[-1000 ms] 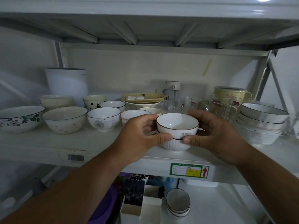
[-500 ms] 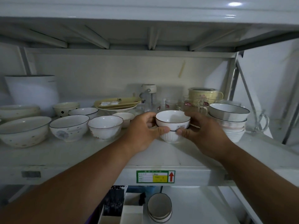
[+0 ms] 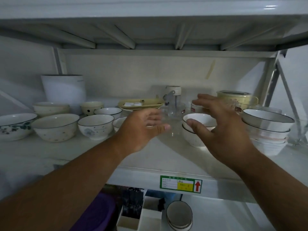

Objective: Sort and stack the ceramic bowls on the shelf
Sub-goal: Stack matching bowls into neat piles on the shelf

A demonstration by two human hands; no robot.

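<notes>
Left hand (image 3: 141,129) open, fingers extended, thumb out. Right hand (image 3: 221,129) open, fingers spread. Both forearms reaching forward.

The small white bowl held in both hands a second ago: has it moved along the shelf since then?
Yes. The small white bowl has shifted right, nearer the tall bowl stack. It now sits nested on another bowl, and both hands have let go.

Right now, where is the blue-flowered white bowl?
The blue-flowered white bowl stands on the shelf's left half, between the speckled cream bowl and the left hand.
</notes>
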